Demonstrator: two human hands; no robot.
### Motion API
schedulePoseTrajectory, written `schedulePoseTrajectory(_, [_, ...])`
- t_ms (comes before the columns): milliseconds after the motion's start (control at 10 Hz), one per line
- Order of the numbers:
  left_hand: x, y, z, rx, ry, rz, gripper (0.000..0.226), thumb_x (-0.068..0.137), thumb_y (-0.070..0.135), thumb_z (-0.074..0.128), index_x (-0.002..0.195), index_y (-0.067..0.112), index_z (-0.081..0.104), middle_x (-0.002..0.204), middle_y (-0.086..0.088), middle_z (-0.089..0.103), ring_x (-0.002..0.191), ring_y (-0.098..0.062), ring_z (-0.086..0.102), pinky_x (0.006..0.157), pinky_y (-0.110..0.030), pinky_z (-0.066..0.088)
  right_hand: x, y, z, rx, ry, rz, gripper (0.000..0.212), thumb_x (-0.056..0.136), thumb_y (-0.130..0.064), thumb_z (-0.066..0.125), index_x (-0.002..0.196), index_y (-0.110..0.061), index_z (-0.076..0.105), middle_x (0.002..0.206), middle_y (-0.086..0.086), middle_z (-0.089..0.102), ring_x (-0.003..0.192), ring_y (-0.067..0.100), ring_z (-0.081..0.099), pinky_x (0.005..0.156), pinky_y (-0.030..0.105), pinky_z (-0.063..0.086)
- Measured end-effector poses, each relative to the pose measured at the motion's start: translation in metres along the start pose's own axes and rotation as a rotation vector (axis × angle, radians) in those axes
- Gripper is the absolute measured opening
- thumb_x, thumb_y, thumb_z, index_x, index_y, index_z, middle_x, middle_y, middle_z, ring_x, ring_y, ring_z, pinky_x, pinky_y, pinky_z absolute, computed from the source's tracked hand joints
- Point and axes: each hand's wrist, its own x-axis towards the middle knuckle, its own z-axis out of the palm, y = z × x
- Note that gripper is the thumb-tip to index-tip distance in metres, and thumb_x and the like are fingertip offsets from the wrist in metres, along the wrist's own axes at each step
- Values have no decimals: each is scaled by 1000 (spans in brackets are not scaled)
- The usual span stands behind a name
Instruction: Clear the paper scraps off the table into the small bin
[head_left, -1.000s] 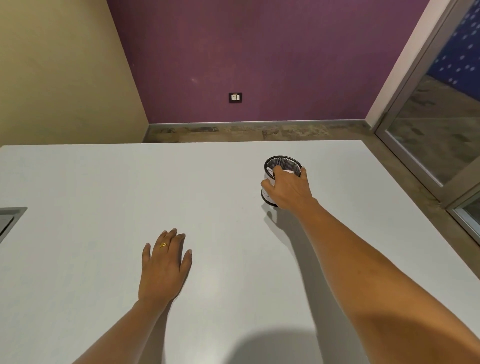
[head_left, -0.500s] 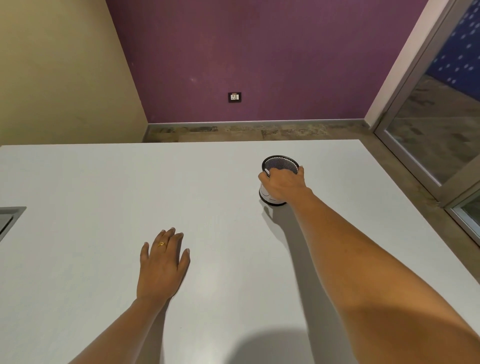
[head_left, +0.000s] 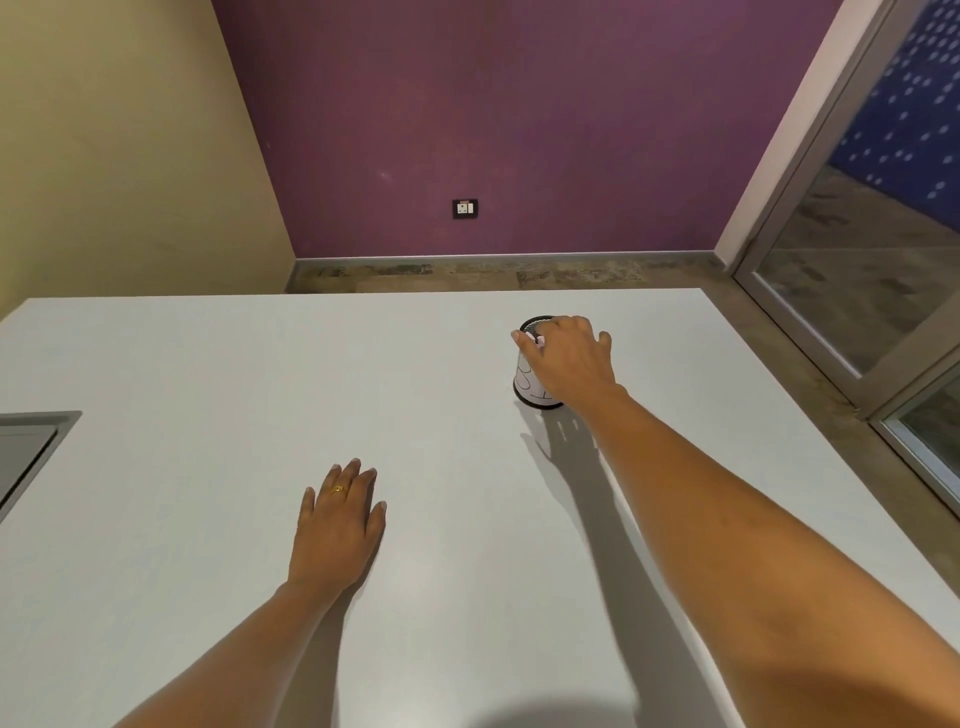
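The small bin is a black mesh cup wrapped in white paper with black marks. It stands upright on the white table, right of centre and towards the far edge. My right hand lies over its top, thumb at the left rim and fingers draped over the opening, hiding most of the mesh. My left hand rests flat on the table nearer to me, palm down, fingers slightly apart, a gold ring on one finger. I see no loose paper scraps on the tabletop.
A grey recessed panel is set into the table at its left edge. The table's right edge runs diagonally past my right arm, with a glass door beyond it. A wall socket sits on the purple wall.
My right hand has slid from the bin's near side up onto its top and rim. The bin has shifted slightly left. My left hand has stayed flat in place.
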Motion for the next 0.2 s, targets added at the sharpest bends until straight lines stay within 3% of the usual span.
schedulePoseTrajectory(200, [-21,1,-15,67,-136,6,50,97,36,33,143,18,24,157,-1,16,146,-19,11,117,-45,19,-81,-21,15,159,11,24,47,99,-44,32,127,-13,51,140,6,45,135,21,30,114,51,16])
